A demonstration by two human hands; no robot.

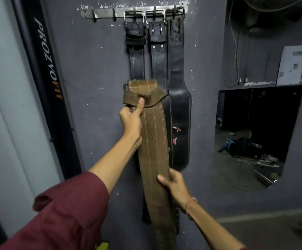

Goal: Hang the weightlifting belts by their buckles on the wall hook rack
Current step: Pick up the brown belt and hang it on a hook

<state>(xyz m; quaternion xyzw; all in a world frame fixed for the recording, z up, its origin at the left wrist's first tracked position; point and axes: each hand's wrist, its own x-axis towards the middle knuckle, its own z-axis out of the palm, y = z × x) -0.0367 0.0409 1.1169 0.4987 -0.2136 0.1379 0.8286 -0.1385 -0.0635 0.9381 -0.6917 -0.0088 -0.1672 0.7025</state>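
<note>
- The left hand (131, 121) is raised in front of the wall, its fingers clamped on the upper part of a brown belt (153, 141), with the thumb pressing up against a folded loop of the strap.
- The right hand (176, 184), lower and nearer, has its fingers wrapped round the same belt from the right, with the thumb lying across its front.
- The brown belt is upright between the two hands, its top well below the hook rack (103, 13) and in front of the hanging belts.
- Three black belts (158, 64) hang side by side from the right part of the rack, two by silver buckles.
- Two hooks (94, 17) at the rack's left end are bare.
- A maroon sleeve (70, 213) covers the left upper arm.
- The wall (92, 69) is dark grey and chipped.
- A black post (47, 60) lettered "PROZVOFIT" stands to the left.
- To the right, a dark opening (251, 134) shows a cluttered floor.
</note>
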